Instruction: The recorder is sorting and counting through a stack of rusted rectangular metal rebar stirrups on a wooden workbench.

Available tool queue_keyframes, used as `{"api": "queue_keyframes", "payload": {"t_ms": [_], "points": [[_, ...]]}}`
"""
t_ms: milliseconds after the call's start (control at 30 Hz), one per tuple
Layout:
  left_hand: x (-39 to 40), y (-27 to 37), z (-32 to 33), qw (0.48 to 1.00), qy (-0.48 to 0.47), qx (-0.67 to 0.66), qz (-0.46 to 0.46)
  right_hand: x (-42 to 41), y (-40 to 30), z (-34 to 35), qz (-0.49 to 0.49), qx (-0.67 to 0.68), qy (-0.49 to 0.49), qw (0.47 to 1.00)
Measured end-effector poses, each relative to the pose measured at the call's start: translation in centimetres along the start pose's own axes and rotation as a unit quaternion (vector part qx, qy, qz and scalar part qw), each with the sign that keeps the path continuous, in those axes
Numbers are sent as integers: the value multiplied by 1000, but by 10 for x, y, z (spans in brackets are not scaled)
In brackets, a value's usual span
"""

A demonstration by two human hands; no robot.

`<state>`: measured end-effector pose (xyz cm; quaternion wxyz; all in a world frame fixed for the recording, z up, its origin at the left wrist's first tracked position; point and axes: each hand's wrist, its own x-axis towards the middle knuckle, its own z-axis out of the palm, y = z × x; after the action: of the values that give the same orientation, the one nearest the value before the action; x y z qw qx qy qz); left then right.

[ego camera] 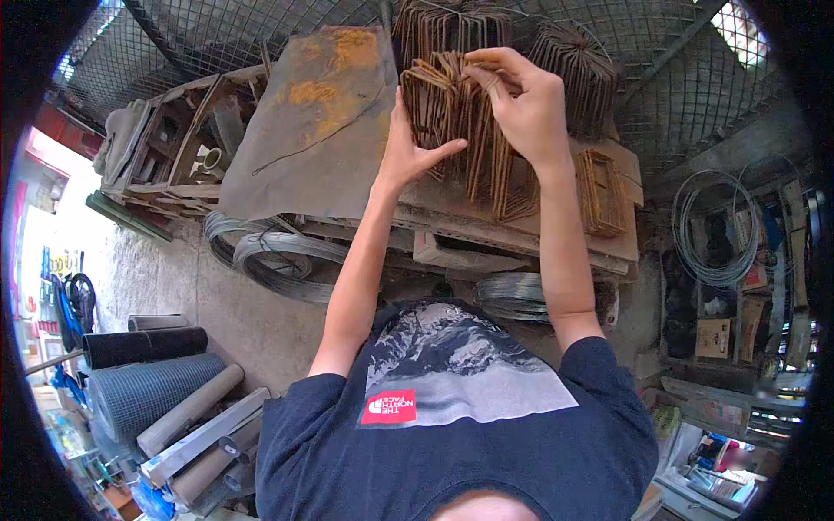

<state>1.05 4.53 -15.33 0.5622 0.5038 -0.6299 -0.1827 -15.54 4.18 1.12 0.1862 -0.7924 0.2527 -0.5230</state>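
Observation:
A bundle of rusty steel rebar stirrups [479, 143] stands on the work table before me. Along its left side my left hand [414, 153] rests with straight fingers, the thumb spread apart across the front. At the bundle's top, my right hand [528, 98] pinches with thumb and index finger; the exact piece between the fingertips is too small to tell. Several bent stirrups fan down and lean to the right under my right wrist. A separate stack of rectangular stirrups [601, 192] lies on the table right of my right forearm.
Behind stand more tied stirrup bundles [576, 71], against wire mesh [215, 29]. A stained grey sheet [313, 143] covers the left side. Coils of wire [280, 260] sit low by the table [482, 218]. Mesh rolls [153, 391] lie lower left; a wire coil [717, 228] hangs right.

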Motion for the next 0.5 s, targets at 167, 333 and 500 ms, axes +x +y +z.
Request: {"api": "queue_keyframes", "payload": {"t_ms": [167,333,500], "points": [[4,12,0,1000,-9,-18,17,-5,-2,-1,-12,-15,-17,1000],[5,12,-5,998,-17,-14,60,-14,-9,-5,-15,-1,-23,1000],[7,32,-11,997,-56,-48,10,-12,-4,-15,7,5,-5,1000]]}}
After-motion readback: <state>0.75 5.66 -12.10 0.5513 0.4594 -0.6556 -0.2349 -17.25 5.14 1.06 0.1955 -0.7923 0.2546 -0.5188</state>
